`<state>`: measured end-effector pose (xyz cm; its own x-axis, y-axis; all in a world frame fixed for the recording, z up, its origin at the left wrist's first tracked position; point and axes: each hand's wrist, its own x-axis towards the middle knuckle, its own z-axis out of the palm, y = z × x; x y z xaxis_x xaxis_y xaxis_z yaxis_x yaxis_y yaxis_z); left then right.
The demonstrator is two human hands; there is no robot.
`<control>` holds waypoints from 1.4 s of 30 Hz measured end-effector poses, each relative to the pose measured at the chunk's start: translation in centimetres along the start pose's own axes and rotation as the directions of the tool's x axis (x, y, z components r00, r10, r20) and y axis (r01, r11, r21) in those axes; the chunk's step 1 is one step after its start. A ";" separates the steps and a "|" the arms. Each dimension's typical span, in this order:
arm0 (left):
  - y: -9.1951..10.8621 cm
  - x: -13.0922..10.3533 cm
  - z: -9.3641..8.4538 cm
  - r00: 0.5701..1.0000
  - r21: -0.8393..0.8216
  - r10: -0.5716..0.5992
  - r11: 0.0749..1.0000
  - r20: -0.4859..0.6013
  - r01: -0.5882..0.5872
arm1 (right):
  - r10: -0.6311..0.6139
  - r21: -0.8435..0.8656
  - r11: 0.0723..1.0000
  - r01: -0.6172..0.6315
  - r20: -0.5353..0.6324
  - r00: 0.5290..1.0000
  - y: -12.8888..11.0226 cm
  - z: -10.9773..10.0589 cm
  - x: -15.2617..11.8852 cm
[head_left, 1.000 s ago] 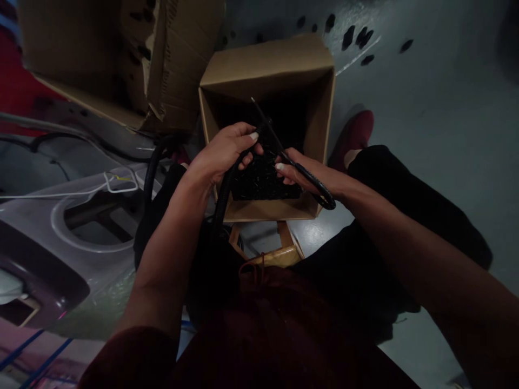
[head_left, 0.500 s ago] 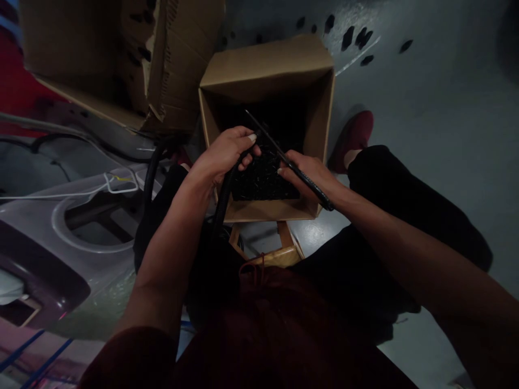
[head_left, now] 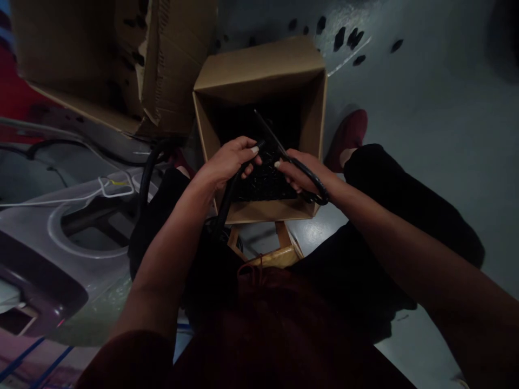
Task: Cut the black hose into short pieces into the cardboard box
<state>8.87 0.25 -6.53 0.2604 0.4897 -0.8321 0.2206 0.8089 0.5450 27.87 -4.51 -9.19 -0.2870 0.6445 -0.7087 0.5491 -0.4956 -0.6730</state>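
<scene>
My left hand (head_left: 231,161) is closed around a black ribbed tube (head_left: 227,201), its free end showing just beyond the thumb. From there the tube runs down towards my lap. In my right hand (head_left: 305,166) is a pair of black-handled scissors (head_left: 272,135), the blades pointing up and left past the tube's end. Both hands are over an open cardboard box (head_left: 259,70). Many short black pieces (head_left: 265,181) lie in the box, dark and hard to tell apart.
A larger torn cardboard box (head_left: 174,70) stands at upper left, beside more black hose (head_left: 148,170). A grey plastic stool (head_left: 51,229) with a round opening is on the left. Several dark scraps (head_left: 339,39) lie on the floor at upper right. A wooden frame (head_left: 284,254) shows below the box.
The scissors' handles have spread apart in my right hand and the blades sit slightly further right. My left hand still holds the tube, and the whole view has shifted a little.
</scene>
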 end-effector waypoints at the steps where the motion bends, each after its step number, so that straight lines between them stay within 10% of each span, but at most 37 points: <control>1: 0.0 -0.1 0.1 1.000 0.001 -0.002 1.000 0.009 0.002 | -0.004 0.057 0.998 0.003 0.007 1.000 0.2 -0.1 0.2; 28: -0.7 -2.1 1.6 0.949 0.081 -0.064 0.996 0.309 0.041 | 0.146 0.512 0.858 -0.044 -0.160 0.976 -0.2 -2.4 1.1; 33: -1.3 -2.0 2.2 0.929 0.013 -0.030 1.000 0.370 0.027 | 0.068 0.379 0.925 0.027 -0.235 0.970 0.3 -3.3 1.3; 42: -1.8 -0.8 3.5 0.987 -0.129 -0.047 0.989 0.151 0.067 | -0.033 0.096 0.993 0.064 -0.298 0.954 -0.7 -2.1 0.6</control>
<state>11.54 -2.72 -6.44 0.3887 0.3965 -0.8317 0.1148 0.8748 0.4707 28.94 -2.53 -8.73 -0.0584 0.8045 -0.5910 0.4515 -0.5068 -0.7344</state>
